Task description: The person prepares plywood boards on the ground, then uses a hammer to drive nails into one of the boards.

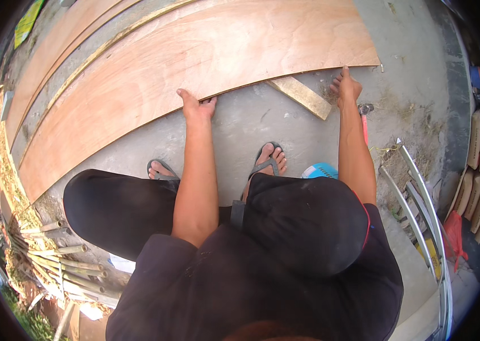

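A long reddish-brown plywood sheet [211,54] stretches across the far side, its near edge toward me. My left hand [197,106] grips that edge near its middle, thumb on top and fingers going underneath. Close to the sheet's right corner, my right hand [347,88] holds the same edge, thumb at the top and fingers curled below. A short wooden plank [302,98] pokes out from beneath the sheet between my hands. Beside my right wrist lies a hammer [365,120] with a red handle, partly hidden by my forearm.
Another plywood sheet [52,65] and a wood strip [89,59] lie beyond on the concrete floor [234,131]. A blue-and-white object [320,170] sits by my right knee. Metal channels [422,199] and stacked bags [474,196] are at right, bamboo poles [69,267] at lower left.
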Motion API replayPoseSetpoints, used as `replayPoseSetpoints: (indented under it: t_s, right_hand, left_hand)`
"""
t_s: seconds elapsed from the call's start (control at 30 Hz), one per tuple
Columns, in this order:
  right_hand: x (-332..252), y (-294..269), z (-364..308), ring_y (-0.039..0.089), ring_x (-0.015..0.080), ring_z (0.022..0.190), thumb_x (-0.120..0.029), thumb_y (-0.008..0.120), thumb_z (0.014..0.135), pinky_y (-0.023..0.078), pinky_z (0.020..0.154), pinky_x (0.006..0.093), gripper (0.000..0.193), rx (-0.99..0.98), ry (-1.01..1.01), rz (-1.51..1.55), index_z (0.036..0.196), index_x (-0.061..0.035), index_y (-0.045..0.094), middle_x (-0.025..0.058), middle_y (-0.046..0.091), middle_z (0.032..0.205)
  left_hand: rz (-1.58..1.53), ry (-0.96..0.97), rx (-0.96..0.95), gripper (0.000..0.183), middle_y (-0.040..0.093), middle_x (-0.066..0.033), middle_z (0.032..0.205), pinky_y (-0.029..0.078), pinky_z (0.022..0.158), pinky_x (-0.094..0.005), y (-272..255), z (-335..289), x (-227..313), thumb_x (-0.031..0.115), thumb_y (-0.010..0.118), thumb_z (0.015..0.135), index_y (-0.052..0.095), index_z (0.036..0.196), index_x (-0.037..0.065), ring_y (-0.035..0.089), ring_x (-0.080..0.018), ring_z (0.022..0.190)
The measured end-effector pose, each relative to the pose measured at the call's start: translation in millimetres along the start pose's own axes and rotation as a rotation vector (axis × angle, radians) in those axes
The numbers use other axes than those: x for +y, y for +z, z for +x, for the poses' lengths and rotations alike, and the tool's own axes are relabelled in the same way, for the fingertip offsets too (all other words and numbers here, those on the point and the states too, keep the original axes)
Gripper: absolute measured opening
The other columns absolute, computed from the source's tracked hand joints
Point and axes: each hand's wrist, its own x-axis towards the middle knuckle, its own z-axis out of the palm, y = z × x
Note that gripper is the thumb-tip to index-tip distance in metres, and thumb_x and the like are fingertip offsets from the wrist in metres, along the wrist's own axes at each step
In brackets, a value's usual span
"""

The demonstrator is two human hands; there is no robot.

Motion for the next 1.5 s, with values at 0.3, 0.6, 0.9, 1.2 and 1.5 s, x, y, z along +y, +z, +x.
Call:
replayPoseSetpoints:
  t_s: [0.3, 0.6, 0.9, 1.2, 1.5]
  right_hand:
    - [56, -245, 2, 0.068, 0.0404, 0.1, -0.042, 0.073, 0.091, 0.053, 0.087, 0.0472, 0.051, 0.199, -0.668, -1.359, 0.119, 0.0018, 0.069, 0.0215, 0.071, 0.105]
    - [100, -265, 4, 0.066, 0.0423, 0.098, -0.041, 0.07, 0.093, 0.051, 0.086, 0.0526, 0.044, -0.101, -0.424, -1.291, 0.108, -0.0004, 0.062, 0.0228, 0.067, 0.104]
    - [14, -219, -83, 0.066, 0.0375, 0.077, -0.039, 0.073, 0.092, 0.053, 0.068, 0.0487, 0.035, -0.179, -0.816, -1.315, 0.095, -0.0053, 0.064, 0.0135, 0.062, 0.092]
    - [-5, -23, -108, 0.068, 0.0319, 0.075, -0.046, 0.068, 0.094, 0.057, 0.063, 0.042, 0.04, -0.963, -1.575, -1.218, 0.09, -0.0067, 0.063, 0.0103, 0.059, 0.088]
    - [-7, -14, -109, 0.068, 0.0245, 0.088, -0.042, 0.069, 0.093, 0.059, 0.066, 0.0381, 0.036, -1.067, -1.615, -1.283, 0.088, -0.0076, 0.063, 0.0078, 0.06, 0.092]
  left_hand:
    - [-0.048, 0.062, -0.047, 0.075, 0.035, -0.0091, 0.164, 0.028, 0.124, -0.0567, -6, 4, -9, 0.066, 0.044, 0.102, 0.035, 0.159, 0.018, 0.034, -0.0338, 0.149]
    - [-0.086, 0.133, -0.015, 0.068, 0.045, -0.008, 0.157, 0.031, 0.123, -0.0563, -6, 9, -16, 0.059, 0.05, 0.103, 0.04, 0.155, 0.016, 0.042, -0.0334, 0.144]
    - [-0.146, 0.165, -0.081, 0.071, 0.042, -0.0135, 0.158, 0.028, 0.125, -0.0578, -14, 1, -16, 0.049, 0.06, 0.102, 0.036, 0.156, 0.01, 0.039, -0.037, 0.146]
    - [-0.137, 0.169, -0.051, 0.067, 0.047, -0.0128, 0.153, 0.032, 0.123, -0.0566, -6, -10, -18, 0.044, 0.06, 0.104, 0.037, 0.155, 0.007, 0.045, -0.0354, 0.141]
    - [-0.102, 0.187, -0.011, 0.068, 0.049, -0.0159, 0.151, 0.036, 0.12, -0.058, -8, -18, -17, 0.042, 0.061, 0.104, 0.038, 0.152, -0.001, 0.047, -0.0366, 0.139]
